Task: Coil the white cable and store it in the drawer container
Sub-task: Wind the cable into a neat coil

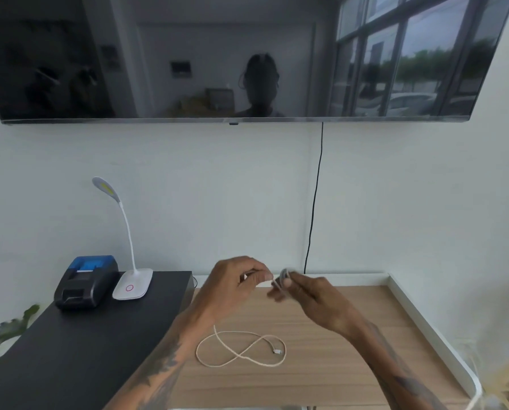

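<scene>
The white cable (241, 349) lies partly in a loose figure-eight on the wooden tabletop (351, 335), its free connector end near the loop's right side. One strand rises behind my left forearm. My left hand (235, 284) pinches the cable between thumb and fingers above the table. My right hand (309, 294), blurred with motion, holds a small coil of the cable at its fingertips, close to the left hand. No drawer container is in view.
A black cabinet top (84, 344) on the left carries a black and blue receipt printer (84, 281) and a white desk lamp (130, 279). A wall-mounted TV (232, 57) hangs above, with a black cord (314, 208) running down. A white rail (430, 329) edges the table's right side.
</scene>
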`<state>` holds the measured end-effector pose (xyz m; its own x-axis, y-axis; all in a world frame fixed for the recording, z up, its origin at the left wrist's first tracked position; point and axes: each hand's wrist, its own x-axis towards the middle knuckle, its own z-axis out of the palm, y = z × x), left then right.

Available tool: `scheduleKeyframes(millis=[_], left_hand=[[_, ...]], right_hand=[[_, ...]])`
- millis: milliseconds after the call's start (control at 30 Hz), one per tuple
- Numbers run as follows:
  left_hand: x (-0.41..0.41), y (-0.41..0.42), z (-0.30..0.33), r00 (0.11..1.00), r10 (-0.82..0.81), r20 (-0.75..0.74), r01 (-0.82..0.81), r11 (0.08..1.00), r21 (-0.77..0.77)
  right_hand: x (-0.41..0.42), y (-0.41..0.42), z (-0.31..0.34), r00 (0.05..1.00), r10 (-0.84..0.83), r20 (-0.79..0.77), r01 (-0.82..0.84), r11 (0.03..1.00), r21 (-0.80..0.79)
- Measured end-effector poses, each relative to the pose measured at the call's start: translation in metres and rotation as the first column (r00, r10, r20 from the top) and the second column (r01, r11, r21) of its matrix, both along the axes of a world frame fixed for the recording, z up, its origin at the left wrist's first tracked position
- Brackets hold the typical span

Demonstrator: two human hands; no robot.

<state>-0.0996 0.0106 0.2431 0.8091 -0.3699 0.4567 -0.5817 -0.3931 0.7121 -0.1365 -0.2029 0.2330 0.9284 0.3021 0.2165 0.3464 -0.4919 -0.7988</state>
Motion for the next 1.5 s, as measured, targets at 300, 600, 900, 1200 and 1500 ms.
scheduleKeyframes(millis=[300,600,900,1200,1500], left_hand=[[0.007,-0.005,0.004,0.997,0.032,-0.067,-0.048,0.963,-0.263],[-0.009,-0.031,-0.028,0.993,-0.053,-0.104,0.041,0.993,-0.115],[-0.011,-0.014,0.001,0.996,0.005,0.088,-0.006,1.000,0.006],[0.006,-0.015,0.017,0.998,-0.026,-0.061,0.009,0.964,-0.266],[-0.007,-0.039,-0.028,0.983,-0.090,-0.160,0.064,0.984,-0.164]], right_hand=[[-0.029,0.011,0.015,0.754,0.635,-0.168,-0.125,0.390,0.912],[0.002,0.005,0.046,0.976,0.195,0.099,-0.157,0.308,0.938],[0.021,-0.014,0.008,0.991,0.014,-0.132,-0.004,0.997,0.075],[-0.007,0.001,0.015,0.859,0.483,-0.168,-0.222,0.648,0.729],[0.008,-0.001,0.055,0.970,0.181,0.161,-0.227,0.447,0.865]])
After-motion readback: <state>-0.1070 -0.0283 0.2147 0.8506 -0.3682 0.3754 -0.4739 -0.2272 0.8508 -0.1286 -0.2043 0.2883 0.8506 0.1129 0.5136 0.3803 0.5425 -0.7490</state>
